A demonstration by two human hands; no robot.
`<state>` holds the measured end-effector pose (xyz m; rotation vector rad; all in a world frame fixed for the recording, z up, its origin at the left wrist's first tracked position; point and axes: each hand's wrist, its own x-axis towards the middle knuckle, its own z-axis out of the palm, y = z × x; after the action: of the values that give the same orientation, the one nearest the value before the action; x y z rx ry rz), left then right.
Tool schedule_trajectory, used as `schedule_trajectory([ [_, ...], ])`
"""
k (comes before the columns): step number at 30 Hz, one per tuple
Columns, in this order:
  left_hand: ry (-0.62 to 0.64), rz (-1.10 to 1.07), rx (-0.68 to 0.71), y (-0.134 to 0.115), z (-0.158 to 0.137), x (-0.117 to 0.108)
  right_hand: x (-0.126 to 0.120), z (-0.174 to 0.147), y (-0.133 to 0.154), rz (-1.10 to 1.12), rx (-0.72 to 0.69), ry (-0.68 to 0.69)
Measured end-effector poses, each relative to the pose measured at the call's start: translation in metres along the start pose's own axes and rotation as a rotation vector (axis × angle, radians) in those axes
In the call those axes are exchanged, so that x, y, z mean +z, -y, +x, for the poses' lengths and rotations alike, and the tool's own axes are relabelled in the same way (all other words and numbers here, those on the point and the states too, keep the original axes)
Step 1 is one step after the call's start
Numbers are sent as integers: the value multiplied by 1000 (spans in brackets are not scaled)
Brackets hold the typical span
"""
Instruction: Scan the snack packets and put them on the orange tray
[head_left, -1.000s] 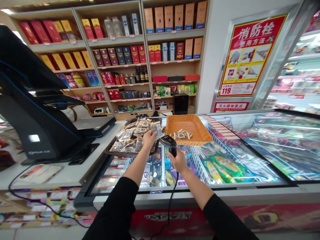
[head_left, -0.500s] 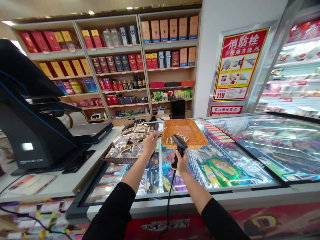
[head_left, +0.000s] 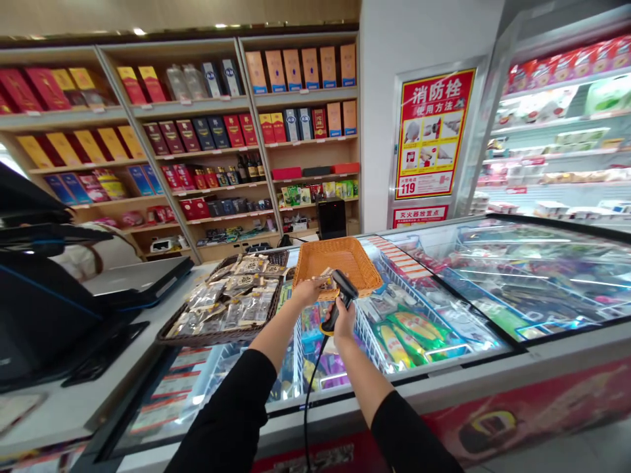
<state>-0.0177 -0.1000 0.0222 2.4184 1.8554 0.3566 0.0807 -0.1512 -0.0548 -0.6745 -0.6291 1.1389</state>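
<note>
My right hand (head_left: 346, 320) grips the handle of a black barcode scanner (head_left: 345, 284) with a yellow lower edge; its cable hangs down over the freezer front. Held by my left hand (head_left: 306, 292) is a small snack packet (head_left: 324, 281), at the near left rim of an orange wicker basket (head_left: 340, 253). The hand and scanner partly hide the packets inside that basket. To the left, a dark brown woven basket (head_left: 200, 338) is heaped with clear and brown snack packets (head_left: 241, 282). Both baskets rest on the freezer's glass top.
The glass-topped chest freezer (head_left: 424, 378) stretches to the right, with bagged goods in wire baskets below. On the left counter stands a black scale (head_left: 138, 276). Behind are shelves of boxed bottles (head_left: 211, 135), a red fire-hydrant sign (head_left: 434, 135) and a lit cooler.
My left hand has carried the packet rightward from between the baskets to the orange basket. The scanner stays beside that basket. The whole view has turned to the right.
</note>
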Motion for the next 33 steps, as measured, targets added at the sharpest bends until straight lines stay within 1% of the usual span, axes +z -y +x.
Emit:
schedule_trajectory([
  [2, -69, -25, -21, 7, -11, -10, 2, -3, -1, -14, -10, 11],
  [3, -124, -32, -49, 11, -20, -17, 2, -5, -2, -35, -23, 37],
  [6, -339, 11, -202, 29, -52, -38, 6, -16, -4, -168, -85, 206],
  [8, -412, 97, -343, 46, -75, -49, 9, -24, -5, -258, -101, 322],
  [10, -405, 159, -489, 63, -95, -55, 13, -30, -7, -302, -66, 394],
  [12, -329, 143, -599, 79, -108, -58, 15, -34, -8, -297, -5, 432],
  [13, -289, 114, -623, 86, -112, -59, 16, -35, -8, -287, 23, 441],
  [15, -224, 51, -617, 95, -114, -61, 16, -37, -8, -273, 53, 445],
  [16, -211, 15, -594, 97, -113, -62, 14, -38, -8, -273, 57, 440],
  [17, -224, -31, -565, 97, -111, -64, 13, -38, -7, -280, 53, 431],
  [18, -263, -88, -535, 97, -107, -65, 11, -38, -7, -293, 39, 421],
  [19, -328, -157, -503, 95, -102, -66, 10, -38, -6, -316, 15, 412],
  [22, -602, -420, -376, 86, -80, -61, 5, -39, -3, -464, -101, 389],
  [23, -658, -524, -322, 84, -71, -56, 4, -38, -2, -538, -148, 384],
  [24, -684, -633, -263, 82, -63, -50, 4, -38, -1, -614, -195, 380],
  [26, -679, -812, -187, 80, -49, -34, 4, -38, 3, -749, -284, 374],
  [27, -665, -860, -189, 81, -44, -26, 4, -38, 4, -804, -323, 373],
  [29, -652, -882, -253, 84, -39, -12, 4, -39, 8, -884, -374, 384],
  [31, -651, -856, -324, 88, -39, -5, 4, -40, 11, -928, -388, 407],
  [33, -645, -836, -336, 90, -41, -2, 4, -41, 13, -924, -377, 420],
])
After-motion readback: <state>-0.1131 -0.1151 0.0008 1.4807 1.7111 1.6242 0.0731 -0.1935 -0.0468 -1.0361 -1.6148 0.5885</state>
